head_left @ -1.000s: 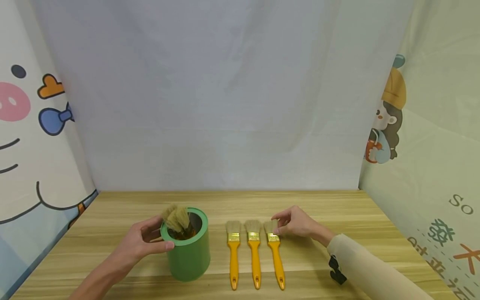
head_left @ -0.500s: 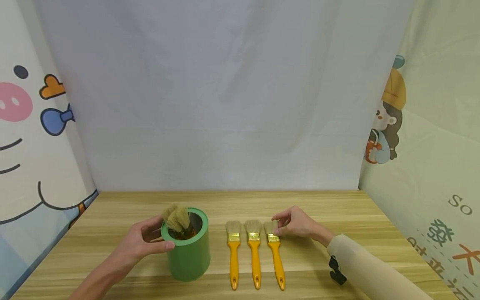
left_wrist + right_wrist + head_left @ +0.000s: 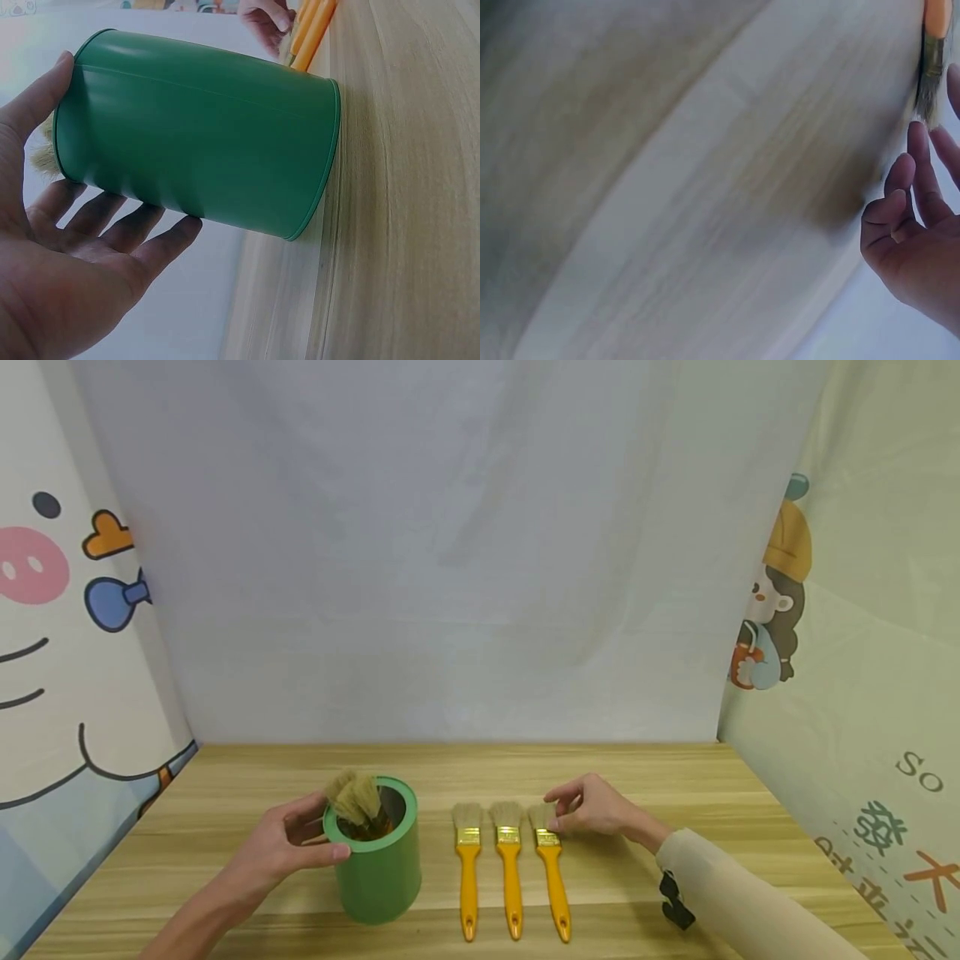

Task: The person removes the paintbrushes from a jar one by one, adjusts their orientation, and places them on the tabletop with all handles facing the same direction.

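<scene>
A green can (image 3: 381, 881) stands upright at centre left, with several paintbrushes inside, bristles (image 3: 357, 798) up. My left hand (image 3: 281, 843) holds it at the rim: in the left wrist view the thumb lies at the top edge and the fingertips (image 3: 184, 229) touch the opposite side. To the right, three yellow-handled paintbrushes lie side by side, bristles away from me: the left paintbrush (image 3: 468, 881), the middle paintbrush (image 3: 511, 881) and the right paintbrush (image 3: 553, 881). My right hand (image 3: 596, 810) pinches the right paintbrush's bristles with thumb and fingertips; that contact is partly hidden.
Everything rests on a wood-grain table (image 3: 637, 893). A pale cloth (image 3: 450, 568) hangs behind its far edge, and printed cloths with cartoon figures hang at left and right. A black strap piece (image 3: 675, 902) dangles below the right sleeve (image 3: 735, 893).
Both hands, the can and the paintbrushes stay in place. Only the head view has shifted very slightly.
</scene>
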`<state>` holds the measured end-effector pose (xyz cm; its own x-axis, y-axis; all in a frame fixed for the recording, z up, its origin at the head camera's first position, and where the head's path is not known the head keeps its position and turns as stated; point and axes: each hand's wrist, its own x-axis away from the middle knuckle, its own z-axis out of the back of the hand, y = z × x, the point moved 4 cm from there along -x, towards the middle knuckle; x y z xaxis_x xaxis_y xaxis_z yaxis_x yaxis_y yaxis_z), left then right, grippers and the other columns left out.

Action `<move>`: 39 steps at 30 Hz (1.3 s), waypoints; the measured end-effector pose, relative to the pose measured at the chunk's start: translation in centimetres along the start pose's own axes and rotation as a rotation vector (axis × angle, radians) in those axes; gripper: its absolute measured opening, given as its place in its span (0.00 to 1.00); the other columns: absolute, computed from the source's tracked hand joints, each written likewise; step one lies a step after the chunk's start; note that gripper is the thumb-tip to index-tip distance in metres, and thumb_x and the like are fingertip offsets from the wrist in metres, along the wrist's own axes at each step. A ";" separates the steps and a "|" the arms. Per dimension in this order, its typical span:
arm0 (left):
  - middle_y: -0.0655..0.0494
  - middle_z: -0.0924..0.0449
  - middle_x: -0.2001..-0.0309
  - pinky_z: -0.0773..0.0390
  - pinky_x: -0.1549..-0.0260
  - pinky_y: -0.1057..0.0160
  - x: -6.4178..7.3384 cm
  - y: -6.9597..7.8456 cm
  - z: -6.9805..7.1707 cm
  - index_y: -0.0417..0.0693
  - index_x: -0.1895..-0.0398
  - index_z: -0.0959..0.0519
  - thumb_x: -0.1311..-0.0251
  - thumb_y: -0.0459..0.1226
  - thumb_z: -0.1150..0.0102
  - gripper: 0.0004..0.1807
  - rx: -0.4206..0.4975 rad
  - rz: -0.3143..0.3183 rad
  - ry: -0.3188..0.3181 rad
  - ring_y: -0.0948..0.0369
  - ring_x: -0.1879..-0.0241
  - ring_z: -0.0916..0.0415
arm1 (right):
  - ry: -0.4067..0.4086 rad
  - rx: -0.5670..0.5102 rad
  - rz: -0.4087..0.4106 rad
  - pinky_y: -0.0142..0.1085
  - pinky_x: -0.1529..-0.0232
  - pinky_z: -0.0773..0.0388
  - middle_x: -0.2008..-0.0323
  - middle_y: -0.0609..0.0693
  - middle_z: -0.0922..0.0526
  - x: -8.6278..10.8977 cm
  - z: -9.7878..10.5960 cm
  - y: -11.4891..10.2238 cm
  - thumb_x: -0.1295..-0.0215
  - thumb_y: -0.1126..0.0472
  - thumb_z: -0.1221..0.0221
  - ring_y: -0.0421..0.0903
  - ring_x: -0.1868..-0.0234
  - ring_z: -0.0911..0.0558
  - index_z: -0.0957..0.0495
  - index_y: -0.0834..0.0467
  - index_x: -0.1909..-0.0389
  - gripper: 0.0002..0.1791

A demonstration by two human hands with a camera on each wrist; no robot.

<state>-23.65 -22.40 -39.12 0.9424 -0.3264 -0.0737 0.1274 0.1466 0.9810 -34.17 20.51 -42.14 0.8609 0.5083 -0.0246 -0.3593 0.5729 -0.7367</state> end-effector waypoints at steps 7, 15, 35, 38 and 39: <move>0.31 0.35 0.26 0.21 0.38 0.48 0.0 0.2 0.0 0.32 0.18 0.43 0.33 0.35 0.30 0.46 0.001 -0.014 -0.001 0.33 0.28 0.36 | 0.070 0.051 -0.010 0.40 0.63 0.23 0.56 0.55 0.14 -0.1 0.8 -0.4 0.40 0.59 0.24 0.48 0.64 0.21 0.13 0.65 0.45 0.24; 0.30 0.36 0.25 0.22 0.38 0.45 -0.2 -0.1 0.0 0.32 0.18 0.45 0.33 0.35 0.31 0.46 0.000 -0.004 -0.001 0.33 0.28 0.36 | 0.099 0.088 0.097 0.42 0.53 0.25 0.54 0.59 0.12 -0.6 1.6 -2.8 0.34 0.58 0.28 0.56 0.53 0.18 0.13 0.65 0.48 0.18; 0.29 0.38 0.25 0.22 0.37 0.44 -0.3 -0.1 0.2 0.32 0.18 0.46 0.33 0.36 0.30 0.47 0.002 0.007 0.008 0.32 0.28 0.37 | 0.028 0.104 0.249 0.32 0.70 0.26 0.69 0.39 0.15 -1.0 -1.3 -11.8 0.35 0.61 0.27 0.43 0.73 0.24 0.12 0.55 0.57 0.07; 0.29 0.38 0.25 0.22 0.37 0.44 -0.3 -0.2 0.2 0.33 0.18 0.45 0.33 0.36 0.30 0.47 0.002 0.007 0.005 0.32 0.28 0.37 | 0.017 0.106 0.258 0.32 0.69 0.26 0.69 0.37 0.15 -1.0 -1.7 -13.0 0.35 0.61 0.27 0.41 0.74 0.24 0.13 0.54 0.56 0.08; 0.29 0.38 0.25 0.22 0.37 0.44 -0.3 -0.2 0.2 0.33 0.18 0.45 0.33 0.36 0.30 0.47 0.002 0.007 0.004 0.32 0.28 0.37 | 0.014 0.107 0.265 0.33 0.69 0.26 0.69 0.37 0.15 -1.0 -1.8 -13.4 0.34 0.61 0.28 0.41 0.74 0.24 0.13 0.54 0.56 0.08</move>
<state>-24.04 -22.52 -39.26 0.9446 -0.3212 -0.0679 0.1205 0.1469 0.9818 -29.54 11.19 -33.51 0.7367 0.6406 -0.2166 -0.6075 0.4861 -0.6282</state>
